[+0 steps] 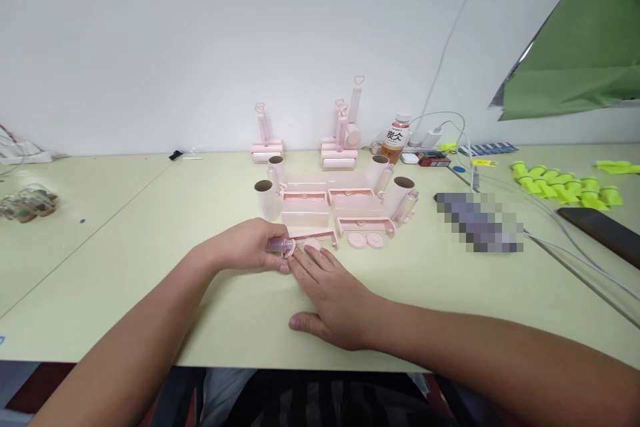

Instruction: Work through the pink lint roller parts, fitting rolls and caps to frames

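Note:
My left hand (250, 245) is closed around a pale pink see-through lint roller handle (280, 245), its end pointing right. My right hand (334, 293) lies flat, palm down, fingers outstretched and thumb apart. Its fingertips are at the handle's end and beside a round pink disc (312, 243). Just behind the hands is a long pink holder piece (317, 237). Two more round discs (357, 240) lie to the right, in front of another pink holder (366, 225). White paper rolls with brown cores, such as the left roll (267, 200), stand upright on both sides of the clear-covered pink parts.
Assembled pink lint rollers (339, 153) stand by the wall. To their right are a drink bottle (396, 139), cables and a blurred dark object (475, 221). Farther right lie several neon yellow pieces (565, 183) and a dark phone (600, 230). Clear-wrapped items (29, 203) lie far left.

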A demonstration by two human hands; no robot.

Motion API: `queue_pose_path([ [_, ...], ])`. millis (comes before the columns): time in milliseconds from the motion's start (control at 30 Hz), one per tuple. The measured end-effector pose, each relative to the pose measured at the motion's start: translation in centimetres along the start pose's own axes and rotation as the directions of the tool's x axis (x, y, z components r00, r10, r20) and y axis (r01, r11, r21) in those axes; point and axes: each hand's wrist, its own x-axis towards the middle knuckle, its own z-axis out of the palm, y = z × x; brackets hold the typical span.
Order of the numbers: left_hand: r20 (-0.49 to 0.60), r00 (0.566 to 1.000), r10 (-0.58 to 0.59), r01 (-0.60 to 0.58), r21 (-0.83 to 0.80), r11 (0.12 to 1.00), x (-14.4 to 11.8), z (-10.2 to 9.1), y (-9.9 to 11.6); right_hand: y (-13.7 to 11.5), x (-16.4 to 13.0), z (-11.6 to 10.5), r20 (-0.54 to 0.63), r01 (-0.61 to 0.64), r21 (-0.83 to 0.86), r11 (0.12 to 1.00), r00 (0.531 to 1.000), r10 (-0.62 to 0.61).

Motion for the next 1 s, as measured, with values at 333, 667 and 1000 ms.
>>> queue_pose_path([
  [333, 0.0, 0.999, 0.043, -0.043, -0.009, 0.999, 0.19, 0.59, -0.28, -0.02, -0.06, 0.12, -0.055, -0.058, -0.069, 0.996, 0.997, 0.054],
  [667, -0.017, 1.0, -0.017, 0.016, -0.049, 0.999, 0.39, 0.72, 0.06, 0.08, -0.02, 0.23, -0.072, -0.047, -0.076, 0.996, 0.997, 0.042],
  [1000, 0.017, 0.999, -0.029, 0.032, -0.19, 0.981, 0.47, 0.71, -0.81, -0.02, -0.18, 0.15, -0.113, -0.026, -0.105, 0.994, 0.993, 0.014],
])
